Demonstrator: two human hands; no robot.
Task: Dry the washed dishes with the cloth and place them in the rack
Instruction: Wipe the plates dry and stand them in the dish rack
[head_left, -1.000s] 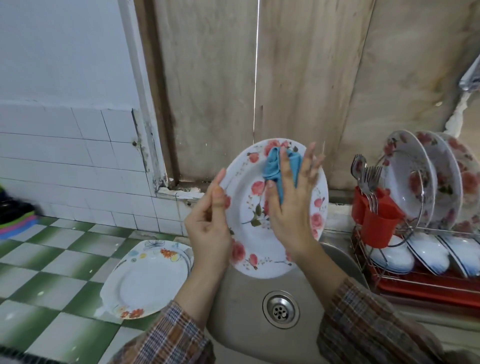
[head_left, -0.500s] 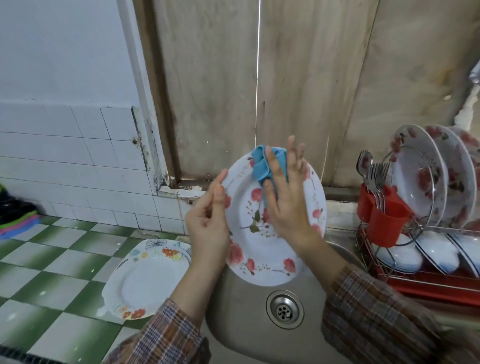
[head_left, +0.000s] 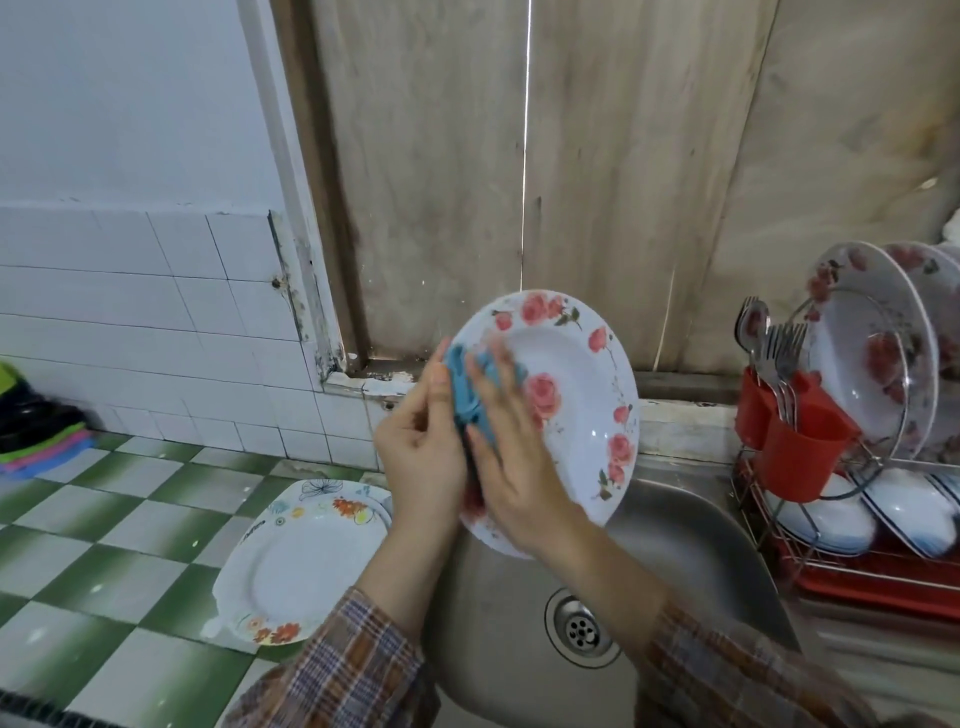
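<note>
Loose plaid sleeves (head_left: 343, 670) in brown, orange and blue, wrists bare

Rose-patterned plate (head_left: 576, 395) tilted upright, blue cloth (head_left: 465, 387) bunched on its left rim, rack (head_left: 883, 584) at right

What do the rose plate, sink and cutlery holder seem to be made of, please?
Rose plate: glossy white ceramic or melamine; the shine fits both. Sink: brushed stainless steel, judging by its dull grey sheen. Cutlery holder: probably matt red plastic.

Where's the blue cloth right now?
Head view, centre: the blue cloth is pressed to the left side of the rose plate under the right hand, above the sink.
</note>
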